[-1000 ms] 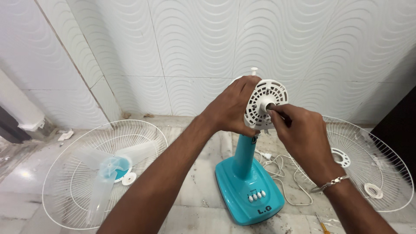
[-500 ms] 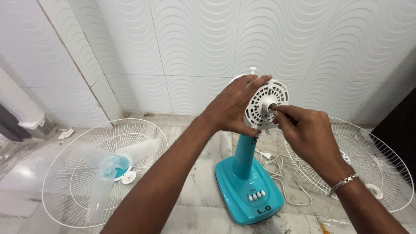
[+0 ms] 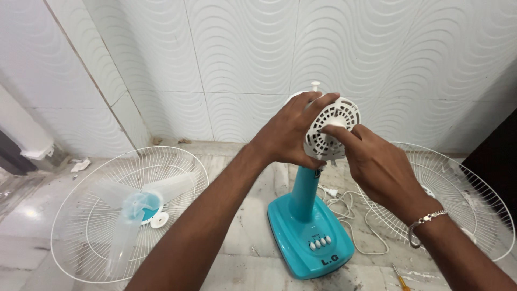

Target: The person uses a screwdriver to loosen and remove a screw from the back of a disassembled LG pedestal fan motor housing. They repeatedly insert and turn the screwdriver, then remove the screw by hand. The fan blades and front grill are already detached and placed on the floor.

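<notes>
Right, both hands are up on the white motor head [image 3: 332, 129] of a table fan, a round plastic housing with a slotted, vented face. It sits atop a smooth turquoise column [image 3: 304, 186], held at chest height in front of the wavy, ribbed white wall tiles [image 3: 242, 59]. The left hand [image 3: 288, 132] wraps the housing from behind and the left, fingers [image 3: 312, 102] curled over its rim and pressed onto the plastic. The right hand [image 3: 377, 164] comes in from the front, its fingers [image 3: 336, 132] bunched together on the hub at the centre of the vented face; whether they pinch something small there, I cannot tell. A metal bracelet [image 3: 423, 223] hangs at the right wrist.

Below, the column runs down into a glossy turquoise base [image 3: 309, 234], wedge-shaped, with a row of white push buttons on top, standing on the mottled marble floor [image 3: 253, 237]. A white cord [image 3: 350, 207] loops loosely just beside the base. To the left lies a round white wire grille [image 3: 81, 215], and resting in it a translucent, pale-blue blade set [image 3: 134, 207]. To the right lies a second wire grille [image 3: 463, 194], partly behind the right forearm. A small yellow-handled screwdriver [image 3: 399, 276] lies near the base.
</notes>
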